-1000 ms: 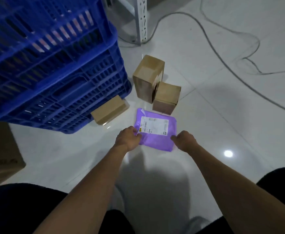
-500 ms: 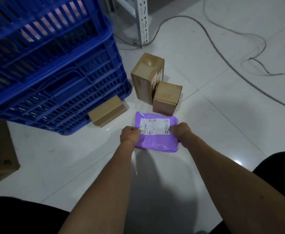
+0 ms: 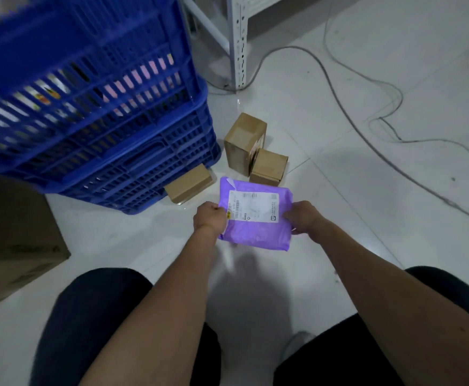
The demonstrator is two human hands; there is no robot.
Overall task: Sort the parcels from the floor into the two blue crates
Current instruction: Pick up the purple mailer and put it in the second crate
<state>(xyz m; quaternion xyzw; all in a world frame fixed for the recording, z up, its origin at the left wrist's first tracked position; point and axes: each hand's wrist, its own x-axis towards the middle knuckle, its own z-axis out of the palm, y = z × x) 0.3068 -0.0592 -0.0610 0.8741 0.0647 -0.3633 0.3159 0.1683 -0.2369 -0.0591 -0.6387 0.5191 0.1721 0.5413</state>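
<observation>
since the earlier frames the purple poly mailer (image 3: 255, 218) has gone from lying flat on the floor (image 3: 366, 232) to being held up between both hands. it now appears clear of the tiles, with a blurred shadow beneath it and its white shipping label facing up. the left hand (image 3: 209, 218) has its fingers curled round the mailer's left edge, beside the label's barcode strip. the right hand (image 3: 304, 217) pinches the right edge, thumb on top. the hands are apart, one on each side, and neither holds anything else.

the mailer hangs in front of the person's knees, near the right corner of the stacked blue crates (image 3: 94, 112). pink parcels show through the slots of the upper crate. three parcels remain on the floor: a flat cardboard box (image 3: 188, 185) touching the lower crate's corner, a tall cardboard box (image 3: 243, 140), and a small cardboard box (image 3: 269, 167) against the tall one.

likely hazards:
- the film is soft and gripped only at its edges, so it may sag or slide out of the fingers if swung quickly towards a crate.
- a low carry could clip the small box just beyond the mailer.
- the label print is too blurred to read, so the right crate cannot be judged.
- loose cables (image 3: 366, 129) cross the floor at right and could snag a foot.
</observation>
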